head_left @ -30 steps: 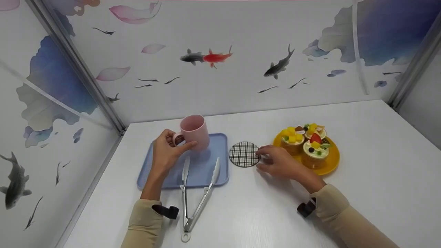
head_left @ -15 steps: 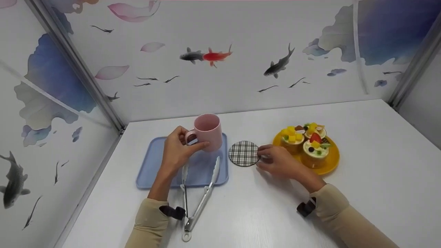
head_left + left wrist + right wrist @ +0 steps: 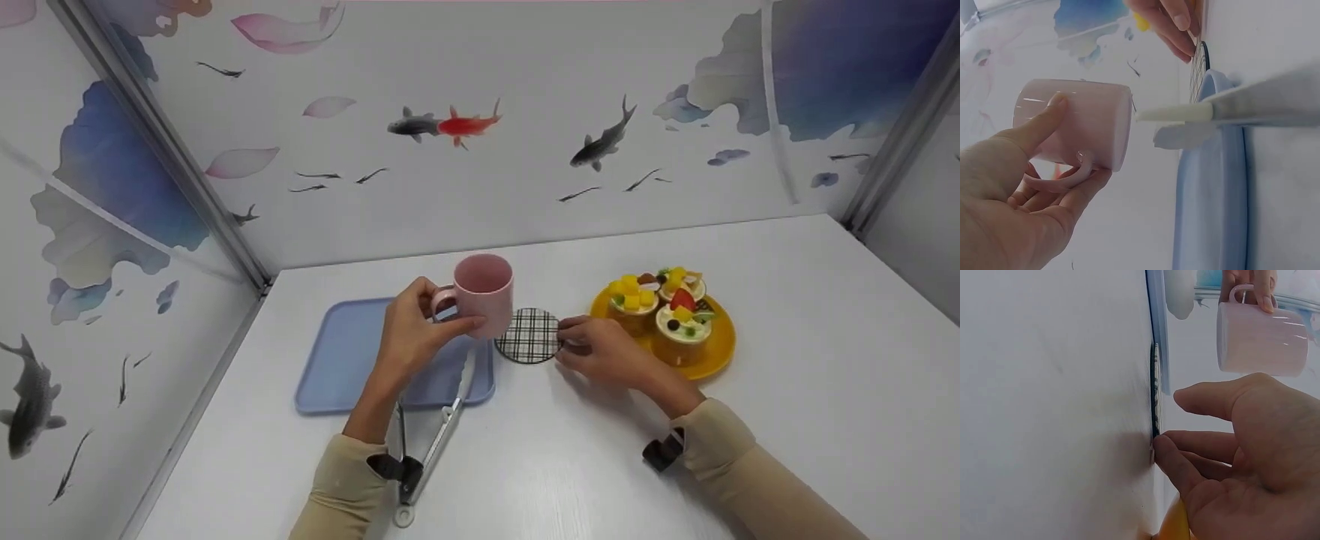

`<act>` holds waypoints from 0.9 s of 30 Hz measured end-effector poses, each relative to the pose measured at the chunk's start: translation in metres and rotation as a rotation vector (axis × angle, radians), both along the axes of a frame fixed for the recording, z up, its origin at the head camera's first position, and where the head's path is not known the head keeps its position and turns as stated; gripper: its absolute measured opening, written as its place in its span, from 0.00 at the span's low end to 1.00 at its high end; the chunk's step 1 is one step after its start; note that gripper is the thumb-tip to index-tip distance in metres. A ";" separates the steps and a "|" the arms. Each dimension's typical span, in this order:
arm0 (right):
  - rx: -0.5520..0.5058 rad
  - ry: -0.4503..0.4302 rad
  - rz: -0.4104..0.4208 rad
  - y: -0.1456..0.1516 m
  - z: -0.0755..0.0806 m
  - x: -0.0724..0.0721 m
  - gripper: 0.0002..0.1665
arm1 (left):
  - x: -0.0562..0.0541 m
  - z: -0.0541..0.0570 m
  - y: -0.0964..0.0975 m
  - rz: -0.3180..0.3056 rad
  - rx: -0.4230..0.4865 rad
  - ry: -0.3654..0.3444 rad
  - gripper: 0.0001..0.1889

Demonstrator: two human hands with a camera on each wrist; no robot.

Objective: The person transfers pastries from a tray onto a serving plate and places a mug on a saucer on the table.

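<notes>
My left hand (image 3: 411, 330) grips a pink mug (image 3: 486, 296) by its handle, the thumb pressed along the mug's side. The mug is upright and raised, over the tray's right edge and beside the coaster. A round plaid coaster (image 3: 529, 336) lies flat on the table between the tray and the plate. My right hand (image 3: 609, 351) rests by the coaster's right edge. In the right wrist view its fingertips (image 3: 1163, 445) touch the edge of the coaster (image 3: 1156, 388), while the thumb stays apart from it.
A blue tray (image 3: 337, 360) lies at the left, with metal tongs (image 3: 442, 435) spread across its front edge, partly hidden by my left arm. At the right, a yellow plate (image 3: 724, 341) bears several fruit-topped dessert cups (image 3: 681, 330). A wall (image 3: 450, 202) stands behind the table.
My left hand has carried the mug to the right, from above the tray towards the coaster. The right hand has stayed at the coaster's edge.
</notes>
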State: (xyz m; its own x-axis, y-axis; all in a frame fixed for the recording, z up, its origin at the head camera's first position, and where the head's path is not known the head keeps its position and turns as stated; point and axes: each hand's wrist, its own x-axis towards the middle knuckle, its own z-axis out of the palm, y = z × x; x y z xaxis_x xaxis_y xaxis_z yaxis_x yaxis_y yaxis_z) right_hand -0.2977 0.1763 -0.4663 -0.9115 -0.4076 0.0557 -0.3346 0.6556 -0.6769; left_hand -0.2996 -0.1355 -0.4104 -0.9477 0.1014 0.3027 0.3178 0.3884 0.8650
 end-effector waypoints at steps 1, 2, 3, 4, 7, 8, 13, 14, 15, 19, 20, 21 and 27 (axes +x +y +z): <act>-0.001 0.001 -0.001 0.000 0.000 0.000 0.24 | 0.000 0.000 0.003 -0.002 -0.004 0.000 0.29; -0.001 0.004 -0.002 0.001 0.000 0.000 0.23 | -0.001 -0.001 0.006 -0.007 -0.005 0.000 0.29; -0.002 0.006 -0.001 0.001 0.000 0.000 0.23 | -0.002 -0.001 0.008 -0.011 -0.011 -0.002 0.30; -0.004 0.007 -0.001 0.001 0.000 0.000 0.23 | -0.003 -0.001 0.011 -0.017 -0.015 -0.004 0.30; -0.008 -0.003 -0.003 0.001 0.000 0.000 0.23 | -0.006 -0.003 0.019 -0.030 -0.032 -0.018 0.30; -0.009 -0.010 -0.006 0.001 0.001 0.001 0.23 | -0.007 -0.003 0.021 -0.030 -0.039 -0.027 0.30; -0.005 -0.029 -0.015 0.000 0.002 0.001 0.24 | -0.009 -0.005 0.031 -0.010 -0.066 -0.077 0.29; -0.002 -0.029 -0.017 -0.001 0.003 0.000 0.24 | -0.010 -0.006 0.033 -0.008 -0.066 -0.083 0.29; -0.002 -0.030 -0.021 -0.001 0.003 0.000 0.24 | -0.012 -0.006 0.035 -0.007 -0.068 -0.086 0.29; -0.003 -0.026 -0.023 -0.002 0.003 0.000 0.24 | -0.018 -0.010 0.046 -0.007 -0.086 -0.074 0.30; -0.005 -0.029 -0.026 -0.002 0.003 0.000 0.24 | -0.019 -0.011 0.048 -0.011 -0.095 -0.071 0.29; -0.006 -0.030 -0.027 -0.002 0.003 0.000 0.23 | -0.020 -0.012 0.051 -0.015 -0.106 -0.068 0.29; -0.009 -0.051 -0.027 -0.002 0.003 0.000 0.24 | -0.024 -0.021 0.063 -0.040 -0.141 -0.051 0.28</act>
